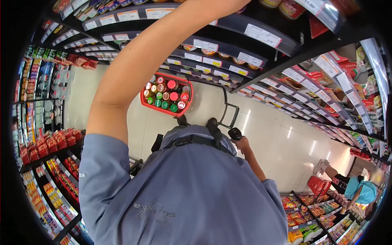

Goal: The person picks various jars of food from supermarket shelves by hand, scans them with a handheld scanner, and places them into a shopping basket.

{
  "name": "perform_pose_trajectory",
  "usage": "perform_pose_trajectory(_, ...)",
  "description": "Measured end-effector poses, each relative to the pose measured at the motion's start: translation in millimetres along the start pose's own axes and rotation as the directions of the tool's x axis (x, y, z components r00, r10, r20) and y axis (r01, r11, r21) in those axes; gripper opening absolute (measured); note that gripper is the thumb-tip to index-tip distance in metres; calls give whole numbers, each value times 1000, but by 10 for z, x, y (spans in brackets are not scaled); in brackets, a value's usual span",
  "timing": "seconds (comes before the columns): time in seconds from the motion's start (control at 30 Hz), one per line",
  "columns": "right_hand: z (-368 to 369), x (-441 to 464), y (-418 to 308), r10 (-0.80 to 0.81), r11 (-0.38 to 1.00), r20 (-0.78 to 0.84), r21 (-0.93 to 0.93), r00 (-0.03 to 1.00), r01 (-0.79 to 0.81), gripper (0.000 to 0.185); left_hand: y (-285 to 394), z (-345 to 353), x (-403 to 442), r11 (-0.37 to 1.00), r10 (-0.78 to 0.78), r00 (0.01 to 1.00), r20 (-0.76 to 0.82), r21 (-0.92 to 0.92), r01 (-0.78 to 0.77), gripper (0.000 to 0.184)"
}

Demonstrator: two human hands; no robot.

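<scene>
My left arm stretches up across the view to an upper shelf [228,24] on the dark rack. Only the wrist and back part of my left hand [234,5] show at the top edge; its fingers are cut off, so whether it holds anything is hidden. Packaged goods stand close beside it. Down by my right hip, my right hand [243,143] is closed round a black handheld device [234,133] that looks like a barcode scanner. On the floor ahead of my feet, a red basket [188,107] is packed with several bottles and jars with red, green and white caps.
A black metal frame [232,116] stands on the floor right of the basket. Price-tagged shelves [310,87] line the front and right; more shelving [53,163] runs along the left. A person in a turquoise top [359,190] is at the far right near a red basket [318,185].
</scene>
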State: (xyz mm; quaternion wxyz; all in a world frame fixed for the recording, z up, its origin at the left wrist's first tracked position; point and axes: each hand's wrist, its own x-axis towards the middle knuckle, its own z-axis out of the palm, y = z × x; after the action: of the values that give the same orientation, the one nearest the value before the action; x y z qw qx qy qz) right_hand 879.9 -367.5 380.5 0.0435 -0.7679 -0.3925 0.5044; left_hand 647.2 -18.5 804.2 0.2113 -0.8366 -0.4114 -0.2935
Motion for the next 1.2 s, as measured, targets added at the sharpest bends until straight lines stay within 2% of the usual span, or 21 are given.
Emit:
perform_pose_trajectory(0.03, -40, 17, -8, 9, 1000, 11, 4, 1000, -9, 38, 0, -6, 48, 998, -63, 989, 136, 1, 63, 31)
perform_pose_trajectory(0.07, -71, 20, -9, 2, 1000, 10, 12, 1000, -2, 38, -1, -2, 73, 999, -53, 991, 124, 0, 54, 31)
perform_pose_trajectory(0.17, -155, 13, -22, -13, 999, -18, 36, 1000, 13, 38, -8, 53, 68, 1000, 5, 990, -142, 14, -3, 30)
perform_pose_trajectory(0.3, -180, 52, 14, 29, 998, -7, 50, 1000, -29, 39, 2, 75, 138, 995, -16, 996, -89, -104, 7, 32)
perform_pose_trajectory(0.37, -182, 50, 26, 58, 997, 8, 46, 998, -58, 39, 60, 19, 169, 995, 8, 995, -95, -94, -17, 33)
perform_pose_trajectory(0.43, -175, 67, 57, 66, 997, 17, 27, 998, -67, 39, 133, 19, 177, 989, -33, 998, -53, -145, 25, 35)
perform_pose_trajectory(0.5, -139, 97, 102, 40, 999, 12, 19, 999, -40, 43, 168, 43, 171, 985, -3, 993, -122, -172, -18, 37)
perform_pose_trajectory(0.57, -115, 133, 151, 36, 998, 11, 50, 999, -36, 42, 223, 73, 149, 946, -111, 973, -202, -322, 42, 41)
perform_pose_trajectory(0.6, -98, 162, 164, 56, 996, 22, 64, 998, -57, 40, 212, 203, 120, 961, -108, 948, -298, -275, 23, 56)
perform_pose_trajectory(0.63, -102, 166, 144, 76, 994, 32, 78, 997, -78, 39, 256, 237, 97, 961, -104, 948, -302, -275, 18, 56)
perform_pose_trajectory(0.7, -120, 148, 129, 82, 992, 37, 96, 996, -85, 39, 352, 308, 58, 863, -395, 872, -289, -441, 245, 75)
perform_pose_trajectory(0.73, -134, 136, 123, 91, 993, 36, 74, 995, -93, 39, 376, 303, 63, 751, -498, 862, -96, -544, 374, 89)
perform_pose_trajectory(0.77, -143, 127, 113, 100, 994, 35, 52, 994, -101, 39, 402, 300, 85, 751, -495, 863, -99, -548, 368, 89)
perform_pose_trajectory(0.83, -138, 103, 106, 106, 992, 30, 72, 994, -108, 39, 466, 278, 123, 665, -612, 791, 7, -537, 520, 80)
perform_pose_trajectory(0.87, -128, 92, 109, 127, 988, 33, 82, 991, -130, 38, 435, 389, 53, 657, -594, 804, 44, -550, 515, 53)
perform_pose_trajectory(1.0, -118, 86, 186, 182, 974, 47, 124, 982, -187, 36, 363, 515, 133, 659, -581, 812, -45, -612, 437, 58)
perform_pose_trajectory(1.07, -114, 99, 259, 203, 968, 48, 138, 978, -208, 36, 307, 506, 225, 522, -644, 765, 2, -730, 441, 67)
perform_pose_trajectory(1.1, -109, 107, 294, 224, 963, 57, 144, 973, -230, 36, 275, 540, 263, 522, -640, 768, 2, -733, 437, 67)
perform_pose_trajectory(1.17, -114, 89, 307, 244, 956, 68, 150, 967, -252, 35, 240, 562, 308, 276, -636, 772, -4, -935, 222, 52)
perform_pose_trajectory(1.2, -114, 76, 316, 250, 956, 65, 145, 966, -257, 35, 262, 582, 304, 154, -588, 809, 7, -981, 121, 46)
